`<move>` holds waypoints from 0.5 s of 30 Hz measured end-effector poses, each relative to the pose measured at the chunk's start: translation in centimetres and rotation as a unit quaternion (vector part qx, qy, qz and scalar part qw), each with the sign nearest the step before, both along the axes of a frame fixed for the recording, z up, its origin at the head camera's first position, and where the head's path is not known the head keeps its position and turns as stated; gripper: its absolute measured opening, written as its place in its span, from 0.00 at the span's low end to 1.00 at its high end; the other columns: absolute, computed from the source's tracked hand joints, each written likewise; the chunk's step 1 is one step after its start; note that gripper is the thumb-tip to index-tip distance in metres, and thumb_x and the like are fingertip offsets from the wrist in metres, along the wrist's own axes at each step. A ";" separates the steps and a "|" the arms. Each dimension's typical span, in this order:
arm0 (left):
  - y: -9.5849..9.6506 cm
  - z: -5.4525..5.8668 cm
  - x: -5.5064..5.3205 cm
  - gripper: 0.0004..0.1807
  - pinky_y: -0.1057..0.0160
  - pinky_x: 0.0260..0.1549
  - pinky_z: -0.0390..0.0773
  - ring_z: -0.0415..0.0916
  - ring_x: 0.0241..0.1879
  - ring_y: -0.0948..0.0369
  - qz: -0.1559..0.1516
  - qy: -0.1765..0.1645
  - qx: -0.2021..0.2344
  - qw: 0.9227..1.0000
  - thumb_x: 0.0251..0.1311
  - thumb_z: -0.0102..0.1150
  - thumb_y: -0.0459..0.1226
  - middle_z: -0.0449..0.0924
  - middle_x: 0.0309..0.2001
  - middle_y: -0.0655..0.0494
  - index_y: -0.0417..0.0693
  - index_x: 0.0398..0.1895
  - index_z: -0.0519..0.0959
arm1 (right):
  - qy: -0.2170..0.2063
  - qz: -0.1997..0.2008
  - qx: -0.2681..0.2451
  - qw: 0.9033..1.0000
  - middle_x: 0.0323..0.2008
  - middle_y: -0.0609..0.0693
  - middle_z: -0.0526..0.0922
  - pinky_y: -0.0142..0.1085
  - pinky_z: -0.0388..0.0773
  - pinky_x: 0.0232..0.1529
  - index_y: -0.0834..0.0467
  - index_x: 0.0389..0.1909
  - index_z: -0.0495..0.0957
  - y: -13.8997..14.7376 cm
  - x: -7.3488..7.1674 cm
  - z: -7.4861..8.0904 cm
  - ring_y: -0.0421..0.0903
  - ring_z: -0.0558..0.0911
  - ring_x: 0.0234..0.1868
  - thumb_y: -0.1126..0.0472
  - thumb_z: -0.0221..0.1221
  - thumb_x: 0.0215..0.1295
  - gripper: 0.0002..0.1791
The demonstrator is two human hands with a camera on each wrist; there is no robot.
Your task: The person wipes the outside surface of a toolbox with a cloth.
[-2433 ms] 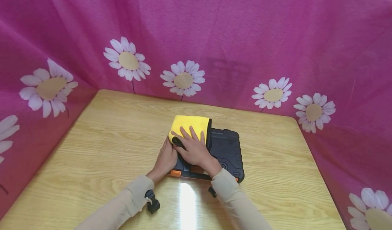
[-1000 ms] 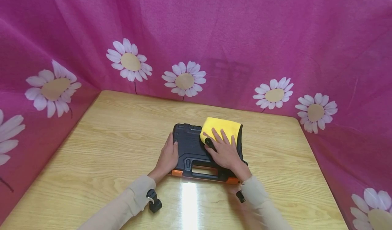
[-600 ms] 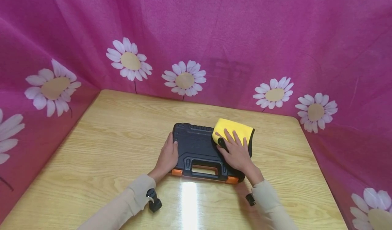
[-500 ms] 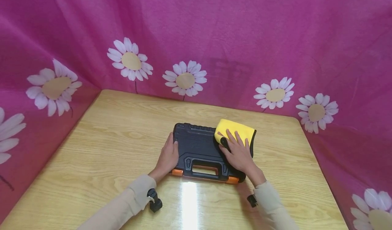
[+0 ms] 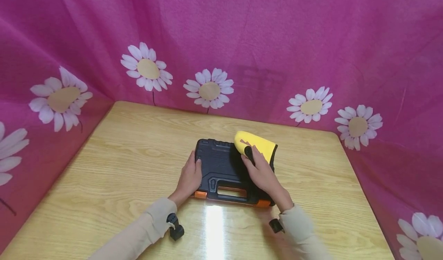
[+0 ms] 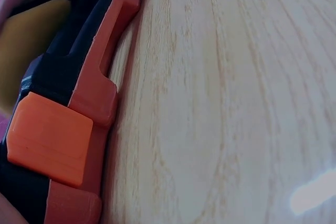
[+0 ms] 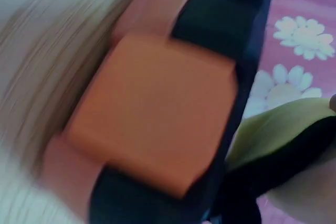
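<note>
A black plastic carrying case (image 5: pixel 221 160) with orange latches lies on the table, its handle toward me. My left hand (image 5: pixel 188 177) holds the case's left edge, thumb near the top face and fingers along the side. My right hand (image 5: pixel 261 171) grips a folded yellow cloth (image 5: pixel 263 144) with black trim over the right part of the lid. A black trim fold shows between thumb and forefinger; the other fingers are mostly hidden. One orange latch (image 6: pixel 50 137) is in the left wrist view, another latch (image 7: pixel 157 108), blurred, in the right wrist view.
The wooden table (image 5: pixel 138 148) extends around the case, with a bright reflection in front. A pink curtain (image 5: pixel 259 52) printed with white flowers hangs behind and at both sides. Small black cameras, such as the left one (image 5: pixel 175 229), are strapped at the wrists.
My right hand has wiped the cloth from the case's left side to its right edge, then come back slightly left. Its spread fingers have drawn in and turned sideways. The left hand stays put.
</note>
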State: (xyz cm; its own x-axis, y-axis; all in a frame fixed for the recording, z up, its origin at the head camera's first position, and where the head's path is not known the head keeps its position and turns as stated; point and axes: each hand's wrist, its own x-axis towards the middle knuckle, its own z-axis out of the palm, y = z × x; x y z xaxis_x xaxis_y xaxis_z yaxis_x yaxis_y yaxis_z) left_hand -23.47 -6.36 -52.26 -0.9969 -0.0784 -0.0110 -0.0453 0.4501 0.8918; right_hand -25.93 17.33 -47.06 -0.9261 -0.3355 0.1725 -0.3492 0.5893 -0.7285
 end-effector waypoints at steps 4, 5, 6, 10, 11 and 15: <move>0.0 -0.2 0.0 0.30 0.46 0.71 0.53 0.49 0.75 0.44 0.004 -0.008 0.003 1.000 0.80 0.34 0.39 0.50 0.76 0.35 0.30 0.77 0.48 | -0.044 0.016 -0.037 0.998 0.73 0.48 0.64 0.46 0.53 0.74 0.51 0.77 0.60 -2.4 0.6 0.3 0.46 0.58 0.75 0.52 0.48 0.79 0.28; 0.0 -0.2 0.0 0.30 0.46 0.71 0.53 0.49 0.75 0.45 0.005 -0.011 0.003 1.000 0.80 0.35 0.39 0.51 0.76 0.36 0.30 0.77 0.48 | -0.054 0.017 -0.042 0.997 0.73 0.47 0.64 0.46 0.55 0.73 0.50 0.77 0.60 -3.0 0.8 0.3 0.45 0.59 0.74 0.51 0.48 0.79 0.28; 0.0 -0.2 -0.1 0.30 0.47 0.71 0.53 0.49 0.75 0.45 0.007 -0.013 0.002 1.000 0.80 0.35 0.39 0.51 0.76 0.36 0.30 0.77 0.48 | -0.063 0.021 -0.047 0.997 0.73 0.46 0.64 0.45 0.56 0.73 0.49 0.77 0.59 -3.6 1.0 0.3 0.44 0.60 0.73 0.50 0.48 0.79 0.28; 0.0 -0.2 -0.1 0.29 0.47 0.70 0.55 0.51 0.74 0.46 0.009 -0.006 0.007 1.000 0.80 0.36 0.39 0.53 0.75 0.37 0.32 0.77 0.50 | -0.075 0.048 -0.065 0.994 0.72 0.44 0.65 0.44 0.59 0.71 0.48 0.77 0.59 -5.8 1.7 0.3 0.42 0.62 0.72 0.51 0.48 0.79 0.28; 0.0 -0.3 -0.1 0.29 0.47 0.70 0.56 0.53 0.74 0.46 0.009 -0.001 0.007 1.000 0.80 0.36 0.38 0.55 0.75 0.38 0.32 0.77 0.51 | -0.071 0.057 -0.064 0.994 0.72 0.44 0.65 0.44 0.58 0.72 0.48 0.77 0.59 -6.2 1.8 0.2 0.42 0.61 0.72 0.51 0.48 0.79 0.28; -0.2 -0.4 -0.1 0.26 0.45 0.67 0.63 0.61 0.70 0.44 0.014 0.035 0.007 0.999 0.80 0.36 0.36 0.63 0.70 0.35 0.31 0.74 0.56 | -0.048 0.104 -0.058 0.992 0.73 0.45 0.63 0.49 0.49 0.74 0.50 0.77 0.59 -7.9 2.2 0.0 0.45 0.56 0.75 0.52 0.47 0.80 0.28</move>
State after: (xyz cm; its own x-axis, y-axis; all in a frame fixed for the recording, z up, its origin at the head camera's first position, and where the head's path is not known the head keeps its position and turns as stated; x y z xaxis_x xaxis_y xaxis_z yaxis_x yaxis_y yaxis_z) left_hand -23.59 -6.61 -52.69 -0.9927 -0.1061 0.0578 0.0056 0.4372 0.8993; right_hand -23.71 9.40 -47.10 -0.8529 -0.5039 0.1364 -0.3807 0.4215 -0.8230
